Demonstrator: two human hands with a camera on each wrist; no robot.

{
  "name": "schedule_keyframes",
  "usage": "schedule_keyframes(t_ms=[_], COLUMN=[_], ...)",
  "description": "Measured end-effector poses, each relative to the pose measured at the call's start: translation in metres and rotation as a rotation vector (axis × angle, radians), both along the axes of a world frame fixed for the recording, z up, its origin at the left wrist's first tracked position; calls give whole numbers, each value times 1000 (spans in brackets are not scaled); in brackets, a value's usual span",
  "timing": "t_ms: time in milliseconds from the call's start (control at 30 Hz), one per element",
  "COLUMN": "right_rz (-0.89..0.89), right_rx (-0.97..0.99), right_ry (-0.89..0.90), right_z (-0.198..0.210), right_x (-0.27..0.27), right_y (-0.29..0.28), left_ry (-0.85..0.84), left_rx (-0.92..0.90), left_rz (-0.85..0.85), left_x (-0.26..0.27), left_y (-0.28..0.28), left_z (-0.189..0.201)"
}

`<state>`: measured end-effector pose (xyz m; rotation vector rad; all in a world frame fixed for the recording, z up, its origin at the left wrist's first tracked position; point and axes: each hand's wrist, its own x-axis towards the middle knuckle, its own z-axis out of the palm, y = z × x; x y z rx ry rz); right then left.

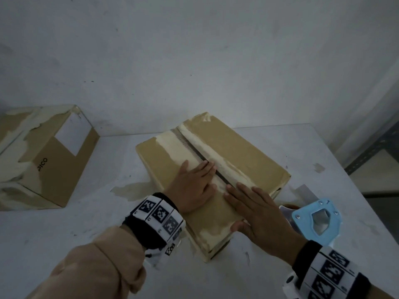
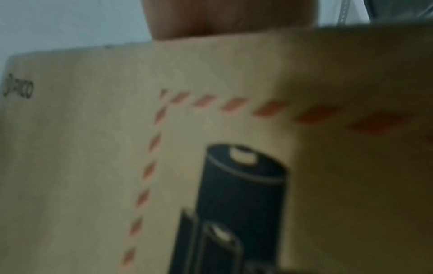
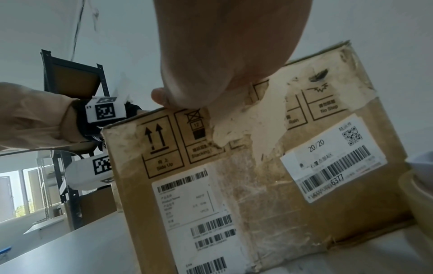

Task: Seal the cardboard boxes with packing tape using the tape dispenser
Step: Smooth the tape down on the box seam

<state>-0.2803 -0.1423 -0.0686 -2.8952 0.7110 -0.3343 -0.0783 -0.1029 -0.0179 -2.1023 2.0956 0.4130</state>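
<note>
Scuffed white wall [image 1: 194, 50]; white table [image 1: 64, 234]; black metal shelving [image 3: 70, 77]; bright window [image 3: 14, 194].

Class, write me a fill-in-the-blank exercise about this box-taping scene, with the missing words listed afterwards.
1. Both hands lie flat on top of the middle ____ box.
2. The tape dispenser resting on the table is ____ in colour.
3. The left hand and the right hand press the flaps on either side of the open ____ .
4. The second box, printed PICO, stands to the person's ____ .

Missing words: cardboard; blue; seam; left
</note>
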Motion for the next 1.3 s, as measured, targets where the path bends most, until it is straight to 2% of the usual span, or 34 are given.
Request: schedule_keyframes(t_ms=[133, 367, 533, 600, 667, 700, 800, 833, 900, 1000, 1133, 1200, 1300], right_rz=[-10, -73, -136, -139, -107, -116, -135, -162, -140, -158, -257, -296, -335], right_rx=[-15, -17, 71, 139, 185, 206, 269, 218, 137, 121, 22, -7, -45], right_ry=[-15, 38, 44, 13, -100, -198, -292, -255, -66, 37, -43, -62, -21], right_z=[2, 9, 9, 10, 14, 17, 26, 24, 18, 8, 0, -3, -6], right_x=[4, 14, 29, 36, 39, 39, 26, 21, 17, 23, 41, 50, 56], right_y=[2, 8, 20, 25, 24, 18, -6, -16, -30, -28, -4, 7, 15], left_ry=[39, -67, -5, 36, 58, 57, 24, 21, 0, -47, -99, -48, -58], left_rx=[20, 31, 34, 17, 5, 7, 52, 40, -44, -117, -135, -107, -154], left_rz=[51, -68, -90, -45, 39, 87, 226, 264, 288, 237, 101, 16, -34], left_x=[12, 1, 3, 6, 2, -4, -30, -37, -39, -24, 14, 29, 38], left_y=[-17, -16, -3, 4, 16, 25, 49, 54, 55, 55, 57, 58, 58], left_z=[7, -2, -3, -1, 2, 3, 0, -4, -13, -19, -18, -17, -17])
